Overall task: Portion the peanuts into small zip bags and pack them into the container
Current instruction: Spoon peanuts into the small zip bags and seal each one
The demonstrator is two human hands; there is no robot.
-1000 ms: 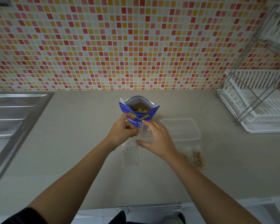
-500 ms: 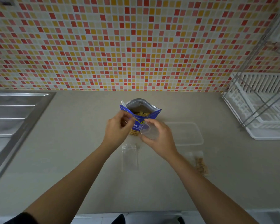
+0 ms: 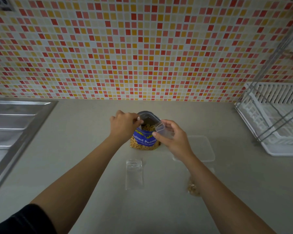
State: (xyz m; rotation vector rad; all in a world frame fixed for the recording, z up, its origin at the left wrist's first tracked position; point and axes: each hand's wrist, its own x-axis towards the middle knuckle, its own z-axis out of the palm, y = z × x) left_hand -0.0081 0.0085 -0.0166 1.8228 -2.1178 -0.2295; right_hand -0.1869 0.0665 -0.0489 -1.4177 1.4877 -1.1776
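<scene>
Above the counter [image 3: 74, 166], my left hand [image 3: 123, 124] pinches the pouch [image 3: 144, 141] open; my right hand [image 3: 174, 139] pinches a zip bag [image 3: 161, 128] alongside for filling.

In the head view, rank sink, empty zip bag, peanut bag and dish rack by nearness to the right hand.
1. peanut bag: adjacent, left
2. empty zip bag: front left
3. dish rack: far right
4. sink: far left

home kitchen, mosaic tile wall [image 3: 142, 48], steel sink [image 3: 15, 125], dish rack [image 3: 274, 119], countertop [image 3: 85, 149]
</scene>
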